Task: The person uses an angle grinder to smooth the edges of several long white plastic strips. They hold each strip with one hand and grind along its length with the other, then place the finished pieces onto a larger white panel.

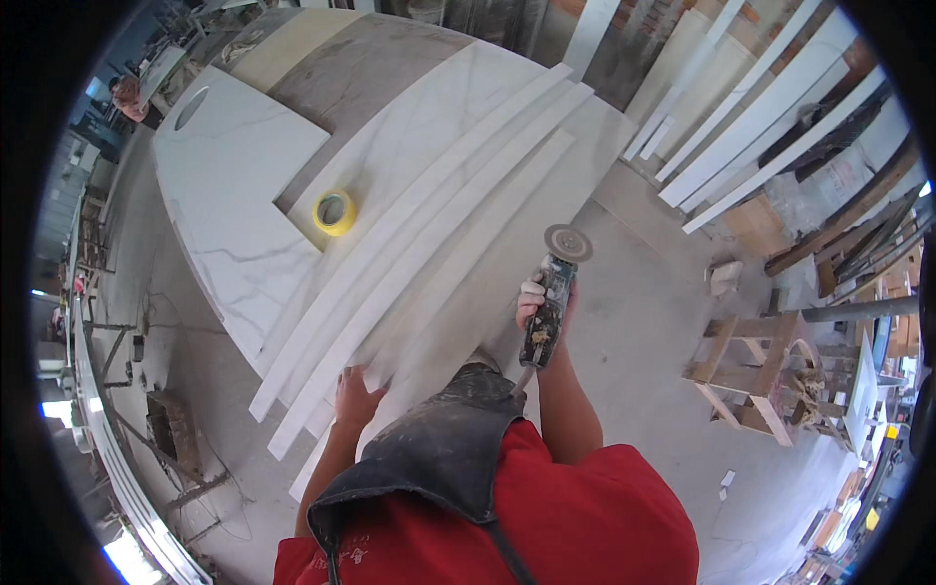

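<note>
My right hand [533, 299] is wrapped round the dusty dark body of an angle grinder [548, 317]. Its round disc [568, 243] points away from me, beyond the right side of the slabs; whether it spins cannot be told. My left hand [357, 397] lies with thumb and fingers apart at the near edge of the stone strips. Several long white strips [409, 214] run diagonally, side by side, over a large white marble-patterned slab [390, 127]. A yellow roll of tape [334, 213] rests on the slab, left of the strips.
A white slab with an oval cutout [244, 185] lies at the left. Long white strips [760, 107] lean at the upper right. A wooden stand [751, 375] is on the floor to my right. Metal framing [161, 453] stands at the left. Another person [129, 97] is far back left.
</note>
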Demonstrator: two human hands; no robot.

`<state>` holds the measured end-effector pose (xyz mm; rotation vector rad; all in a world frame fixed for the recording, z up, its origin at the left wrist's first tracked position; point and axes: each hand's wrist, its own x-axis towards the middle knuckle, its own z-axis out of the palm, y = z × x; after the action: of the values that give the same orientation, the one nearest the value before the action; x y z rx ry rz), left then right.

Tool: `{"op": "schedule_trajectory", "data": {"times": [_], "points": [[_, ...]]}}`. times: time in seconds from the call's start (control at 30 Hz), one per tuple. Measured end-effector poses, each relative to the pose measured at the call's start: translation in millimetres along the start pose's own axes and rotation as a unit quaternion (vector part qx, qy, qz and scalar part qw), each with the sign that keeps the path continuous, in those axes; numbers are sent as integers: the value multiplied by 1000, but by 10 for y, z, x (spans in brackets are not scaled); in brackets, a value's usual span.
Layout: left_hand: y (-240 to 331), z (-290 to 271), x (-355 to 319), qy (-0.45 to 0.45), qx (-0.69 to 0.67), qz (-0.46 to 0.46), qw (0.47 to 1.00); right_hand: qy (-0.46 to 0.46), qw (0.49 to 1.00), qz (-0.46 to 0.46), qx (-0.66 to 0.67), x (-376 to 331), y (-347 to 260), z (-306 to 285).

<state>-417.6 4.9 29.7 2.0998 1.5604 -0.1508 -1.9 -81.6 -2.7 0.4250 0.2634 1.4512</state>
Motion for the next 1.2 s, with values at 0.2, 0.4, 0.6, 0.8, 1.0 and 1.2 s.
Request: {"op": "schedule_trajectory", "data": {"times": [0.2,0.4,0.6,0.8,1.0,1.2], "points": [[-188,107,-154,39,-41,-28,998,-108,987,108,51,363,-75,-486],[-10,453,-368,1,-17,-1,1000,-40,990,124,-49,-276,-678,-855],[140,69,5,-82,-31,19,996,99,982,115,-114,331,-470,-366],[282,-229,-60,-65,-74,42,994,136,975,107,-138,447,-317,-256],[438,-598,-364,-72,-140,10,987,142,975,84,-151,401,-234,-203],[365,-802,-757,-27,-153,44,987,147,977,55,-142,272,-190,-187]]}}
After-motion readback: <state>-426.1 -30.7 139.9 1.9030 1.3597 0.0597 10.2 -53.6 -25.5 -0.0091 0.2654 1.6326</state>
